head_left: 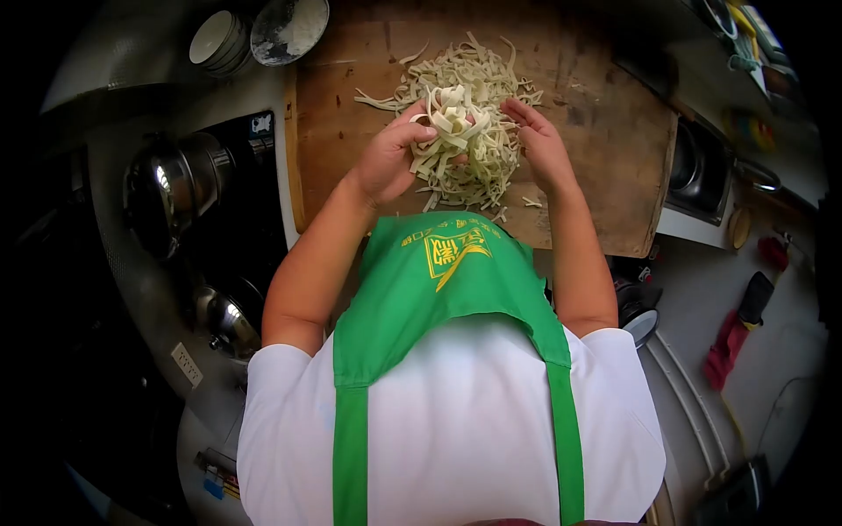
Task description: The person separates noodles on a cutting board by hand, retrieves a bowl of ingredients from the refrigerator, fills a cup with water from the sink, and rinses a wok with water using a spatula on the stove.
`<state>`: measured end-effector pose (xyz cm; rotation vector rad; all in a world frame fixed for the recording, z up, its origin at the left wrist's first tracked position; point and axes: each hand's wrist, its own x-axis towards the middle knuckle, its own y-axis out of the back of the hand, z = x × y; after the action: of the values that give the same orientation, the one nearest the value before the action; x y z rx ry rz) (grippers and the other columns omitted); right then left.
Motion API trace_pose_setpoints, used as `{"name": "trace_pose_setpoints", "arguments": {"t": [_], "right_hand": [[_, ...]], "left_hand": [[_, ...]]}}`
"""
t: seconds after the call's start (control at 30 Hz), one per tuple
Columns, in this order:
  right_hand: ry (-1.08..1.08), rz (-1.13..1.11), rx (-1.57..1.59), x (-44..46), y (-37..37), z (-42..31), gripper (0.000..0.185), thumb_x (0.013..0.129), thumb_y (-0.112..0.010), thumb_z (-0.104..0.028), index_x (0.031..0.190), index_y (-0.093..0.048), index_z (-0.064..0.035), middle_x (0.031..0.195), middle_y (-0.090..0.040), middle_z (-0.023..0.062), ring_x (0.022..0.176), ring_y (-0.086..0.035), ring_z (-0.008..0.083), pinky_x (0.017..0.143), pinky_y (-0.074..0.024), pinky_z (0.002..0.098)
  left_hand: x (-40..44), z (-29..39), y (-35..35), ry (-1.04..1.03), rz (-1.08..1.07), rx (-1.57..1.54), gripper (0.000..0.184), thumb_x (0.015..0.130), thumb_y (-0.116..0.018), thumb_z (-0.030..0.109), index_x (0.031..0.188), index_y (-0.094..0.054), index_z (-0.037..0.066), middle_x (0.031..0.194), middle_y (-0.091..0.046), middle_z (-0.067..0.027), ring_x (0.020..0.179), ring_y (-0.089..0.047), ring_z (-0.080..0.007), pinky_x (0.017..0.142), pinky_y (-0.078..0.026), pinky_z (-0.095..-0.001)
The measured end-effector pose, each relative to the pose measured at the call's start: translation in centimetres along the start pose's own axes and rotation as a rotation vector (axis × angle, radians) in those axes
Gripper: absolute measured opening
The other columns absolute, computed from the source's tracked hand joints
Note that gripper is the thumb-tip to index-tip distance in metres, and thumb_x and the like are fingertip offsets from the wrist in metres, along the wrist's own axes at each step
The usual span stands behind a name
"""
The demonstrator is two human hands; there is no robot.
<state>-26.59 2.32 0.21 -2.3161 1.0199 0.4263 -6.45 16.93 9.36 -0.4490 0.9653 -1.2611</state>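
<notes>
A loose pile of pale green noodles [478,74] lies on a wooden board. My left hand [394,158] holds a clump of the noodles, raised a little over the pile, its thumb and fingers around the clump's left side. At the pile's right edge is my right hand [540,149], its fingers bent and pointing left toward the noodles. Whether that hand grips any strands cannot be made out. A few short pieces lie loose near the board's front edge.
The wooden board [605,167] fills the counter before me. Stacked bowls [217,42] and a bowl with white powder [294,31] stand at the back left. A shiny metal pot [180,184] is on the left, a dark pan [697,167] on the right.
</notes>
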Motion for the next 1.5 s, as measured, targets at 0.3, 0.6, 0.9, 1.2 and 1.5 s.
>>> {"name": "trace_pose_setpoints", "arguments": {"t": [0.3,0.6,0.9,1.2,1.5], "right_hand": [[0.550,0.303,-1.028,6.3,-2.7,0.4,0.033,0.089,-0.059,-0.022,0.118,-0.065,-0.0074,0.107,-0.069,0.0133,0.095,-0.065,0.0266,0.082,-0.0509,0.0376],[0.001,-0.090,-0.808,11.0,-5.7,-2.3,0.028,0.086,-0.059,-0.012,0.114,-0.060,-0.0075,0.108,-0.066,0.0091,0.099,-0.064,0.0265,0.083,-0.0516,0.0392],[-0.107,-0.472,0.213,1.5,-7.6,-6.4,0.028,0.089,-0.059,-0.007,0.116,-0.056,-0.0034,0.118,-0.064,0.0094,0.113,-0.059,0.0207,0.092,-0.0513,0.0362],[-0.023,-0.353,0.136,-3.2,-6.3,-5.9,0.032,0.092,-0.049,0.001,0.124,-0.049,0.0027,0.136,-0.050,0.0176,0.119,-0.055,0.0283,0.096,-0.0534,0.0408],[-0.025,-0.141,0.227,-2.0,-5.3,-3.5,0.036,0.089,-0.045,0.008,0.125,-0.044,0.0038,0.138,-0.046,0.0236,0.125,-0.051,0.0345,0.101,-0.0499,0.0450]], "left_hand": [[-0.2,-3.2,6.1,0.036,0.322,0.150,0.054,0.091,-0.041,0.016,0.143,-0.033,0.001,0.138,-0.047,-0.0125,0.122,-0.051,-0.0275,0.099,-0.046,-0.0421],[-3.1,-5.3,12.1,0.143,0.482,0.079,0.062,0.100,-0.039,0.041,0.147,-0.024,0.004,0.141,-0.044,-0.0194,0.122,-0.052,-0.0309,0.099,-0.046,-0.0444],[-0.4,-1.1,5.3,0.023,0.130,-0.143,0.057,0.101,-0.036,0.044,0.144,-0.031,0.008,0.134,-0.051,-0.0180,0.121,-0.052,-0.0269,0.100,-0.046,-0.0467],[0.0,-0.2,3.5,-0.052,0.122,0.039,0.023,0.099,-0.045,0.013,0.120,-0.050,0.005,0.114,-0.062,-0.0124,0.105,-0.063,-0.0221,0.086,-0.057,-0.0361],[-2.6,-0.4,4.0,0.010,-0.040,-0.023,0.010,0.093,-0.040,0.014,0.089,-0.049,0.010,0.123,-0.058,-0.0181,0.125,-0.052,-0.0282,0.094,-0.049,-0.0401]]}}
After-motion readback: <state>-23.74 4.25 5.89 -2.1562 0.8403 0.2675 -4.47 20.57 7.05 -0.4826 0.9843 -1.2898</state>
